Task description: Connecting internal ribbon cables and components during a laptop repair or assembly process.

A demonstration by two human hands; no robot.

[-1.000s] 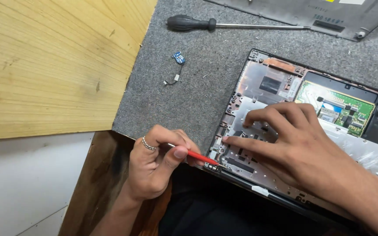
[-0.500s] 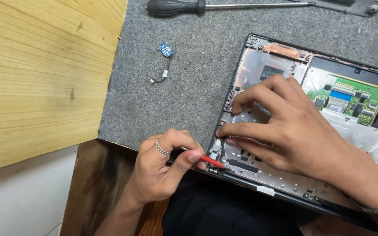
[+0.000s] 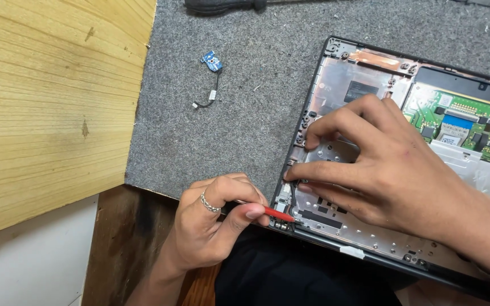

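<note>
Fingers of the left hand [image 3: 211, 224] pinch a thin red tool [image 3: 278, 215], its tip set at the near left corner of the opened laptop [image 3: 336, 85], beside a small black cable [image 3: 294, 195]. The right hand [image 3: 381, 161] lies spread on the metal plate, fingertips pressing near that corner, holding nothing. Judging by this, prying or freeing a connector is in hand; the next move calls for light, steady leverage. A small blue board [image 3: 211, 61] lies apart on the grey mat [image 3: 199, 147].
</note>
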